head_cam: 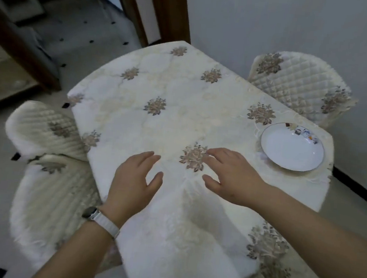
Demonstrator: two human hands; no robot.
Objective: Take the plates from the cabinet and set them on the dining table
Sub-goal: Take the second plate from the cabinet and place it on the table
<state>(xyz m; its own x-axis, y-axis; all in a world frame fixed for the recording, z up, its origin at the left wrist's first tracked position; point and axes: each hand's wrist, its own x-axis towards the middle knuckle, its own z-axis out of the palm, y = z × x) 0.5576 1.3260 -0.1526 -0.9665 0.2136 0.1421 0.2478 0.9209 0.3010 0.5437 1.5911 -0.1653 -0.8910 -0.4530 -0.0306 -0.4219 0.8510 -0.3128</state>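
quilted chairs, pale wall, tiled floor

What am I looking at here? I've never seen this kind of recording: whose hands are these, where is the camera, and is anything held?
No machine here: a person wears one wide-angle camera on the head, looking forward and down. The left hand, with a wristwatch, and the right hand are open above the dining table, holding nothing. On its floral tablecloth lies one white plate with a painted rim, near the right edge. One cushioned chair stands at the left, a second at the far right.
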